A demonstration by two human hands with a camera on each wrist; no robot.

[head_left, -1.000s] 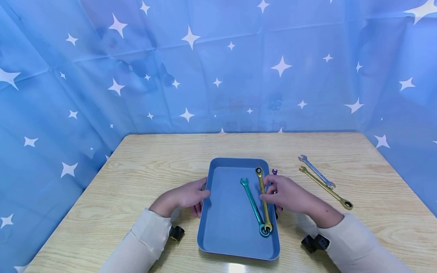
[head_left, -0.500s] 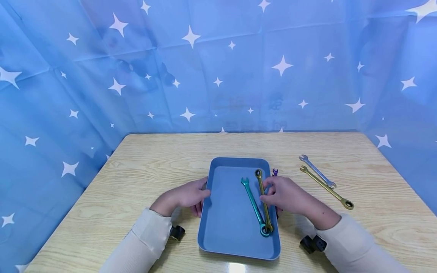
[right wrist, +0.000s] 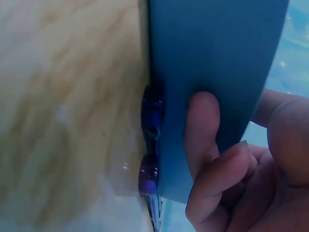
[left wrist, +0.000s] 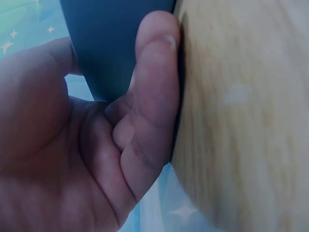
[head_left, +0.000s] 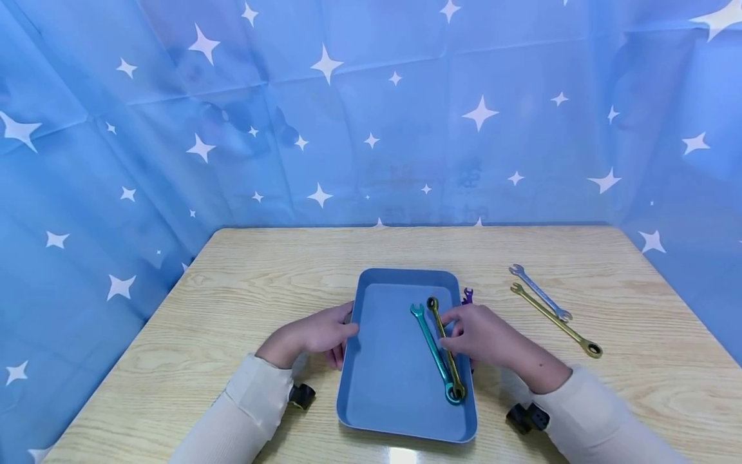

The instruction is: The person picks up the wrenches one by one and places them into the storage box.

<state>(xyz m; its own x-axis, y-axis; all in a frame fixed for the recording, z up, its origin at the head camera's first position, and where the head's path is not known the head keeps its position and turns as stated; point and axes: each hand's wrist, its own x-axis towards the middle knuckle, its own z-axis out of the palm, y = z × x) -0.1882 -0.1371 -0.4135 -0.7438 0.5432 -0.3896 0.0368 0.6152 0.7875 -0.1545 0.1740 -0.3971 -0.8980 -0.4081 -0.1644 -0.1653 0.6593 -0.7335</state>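
A blue rectangular tray (head_left: 400,412) stands on the table. My left hand (head_left: 315,332) grips its left wall, thumb over the rim and curled fingers outside, as the left wrist view shows. With thumb and index finger inside the right wall, my right hand (head_left: 481,335) pinches the gold ratcheting combination wrench (head_left: 453,370) near its middle. Other right fingers hang outside the tray wall (right wrist: 207,43). To the left lies a teal combination wrench (head_left: 430,341), its ring end touching the gold wrench's lower end. A purple wrench (head_left: 468,294) beside the tray is partly hidden by my right hand.
On the table (head_left: 261,264) at right lie a silver-blue wrench (head_left: 540,293) and another gold wrench (head_left: 556,319), close together. In the right wrist view, purple wrench heads (right wrist: 152,113) sit against the tray's outer base. A starry blue cloth (head_left: 371,103) hangs behind the table.
My right hand has shifted slightly left, and the gold wrench's upper end has moved left and nearer, toward the teal wrench. The left hand and tray stay in place.
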